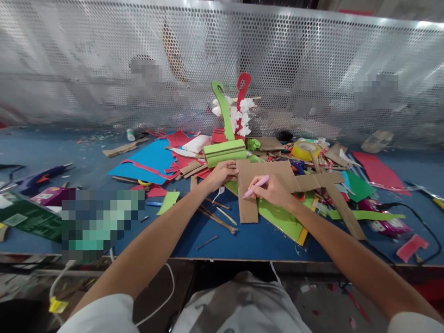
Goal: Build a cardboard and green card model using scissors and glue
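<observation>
A brown cardboard cut-out (267,175) lies on the blue table (243,240), over a green sheet (277,217). My left hand (222,173) rests on the cardboard's left edge with fingers curled, pressing it down. My right hand (274,189) is closed around a pink pen-like tool (255,187), its tip touching the cardboard's lower strip (248,208).
Coloured paper sheets (152,159), a green cardboard block (225,152), a yellow tape roll (305,150), wooden sticks (218,217), a glue gun (38,178) at left and a black cable (426,226) at right litter the table. A perforated metal screen (222,64) stands behind.
</observation>
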Available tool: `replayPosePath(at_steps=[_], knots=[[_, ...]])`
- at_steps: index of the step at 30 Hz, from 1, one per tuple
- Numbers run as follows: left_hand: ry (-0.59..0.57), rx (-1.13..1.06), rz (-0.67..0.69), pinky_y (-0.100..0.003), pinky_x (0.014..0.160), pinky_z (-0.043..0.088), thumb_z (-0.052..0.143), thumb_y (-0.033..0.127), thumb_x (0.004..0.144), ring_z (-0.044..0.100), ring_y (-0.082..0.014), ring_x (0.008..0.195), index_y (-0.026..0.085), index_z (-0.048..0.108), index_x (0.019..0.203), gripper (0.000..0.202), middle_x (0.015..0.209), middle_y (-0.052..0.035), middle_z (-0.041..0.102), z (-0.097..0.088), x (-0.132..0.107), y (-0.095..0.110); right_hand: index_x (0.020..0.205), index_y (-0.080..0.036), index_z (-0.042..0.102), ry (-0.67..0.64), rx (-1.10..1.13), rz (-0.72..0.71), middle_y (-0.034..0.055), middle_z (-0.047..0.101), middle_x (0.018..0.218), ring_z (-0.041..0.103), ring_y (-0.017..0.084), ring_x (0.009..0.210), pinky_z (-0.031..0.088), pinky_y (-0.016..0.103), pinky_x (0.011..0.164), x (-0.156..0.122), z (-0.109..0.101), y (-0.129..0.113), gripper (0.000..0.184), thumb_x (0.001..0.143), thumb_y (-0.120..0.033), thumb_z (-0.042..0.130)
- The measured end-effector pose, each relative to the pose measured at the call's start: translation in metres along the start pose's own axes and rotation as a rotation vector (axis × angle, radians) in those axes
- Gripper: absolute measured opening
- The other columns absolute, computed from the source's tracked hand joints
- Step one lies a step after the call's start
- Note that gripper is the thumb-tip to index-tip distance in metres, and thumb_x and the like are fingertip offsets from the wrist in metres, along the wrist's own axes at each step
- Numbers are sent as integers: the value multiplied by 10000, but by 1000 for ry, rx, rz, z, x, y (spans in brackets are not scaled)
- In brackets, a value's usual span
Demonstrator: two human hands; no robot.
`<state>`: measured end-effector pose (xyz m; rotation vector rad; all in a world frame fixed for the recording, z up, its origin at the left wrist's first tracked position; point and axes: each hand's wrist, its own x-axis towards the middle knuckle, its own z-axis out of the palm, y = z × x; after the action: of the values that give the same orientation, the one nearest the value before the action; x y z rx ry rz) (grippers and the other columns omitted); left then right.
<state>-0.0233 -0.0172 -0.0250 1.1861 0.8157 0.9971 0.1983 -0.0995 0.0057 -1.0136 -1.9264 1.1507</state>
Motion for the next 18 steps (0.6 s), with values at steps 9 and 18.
replayPosePath(at_steps=[9, 18], knots=[[7, -21, -19, -219, 640, 562, 836, 128, 598, 670, -116, 667, 148, 704, 942, 370, 814, -24, 719, -2, 3, -2, 913, -183, 715, 131, 73, -21, 38, 721, 756, 604, 127, 565, 516, 260, 553, 8, -2, 13, 250, 874, -429, 699], [-42, -19, -11, -249, 678, 589, 854, 135, 644, 666, -111, 662, 150, 677, 962, 364, 808, -10, 685, -5, 3, -2, 1039, -199, 736, 195, -66, -32, 41, 729, 811, 687, 153, 628, 589, 262, 591, 7, 2, 9, 320, 944, -493, 654]])
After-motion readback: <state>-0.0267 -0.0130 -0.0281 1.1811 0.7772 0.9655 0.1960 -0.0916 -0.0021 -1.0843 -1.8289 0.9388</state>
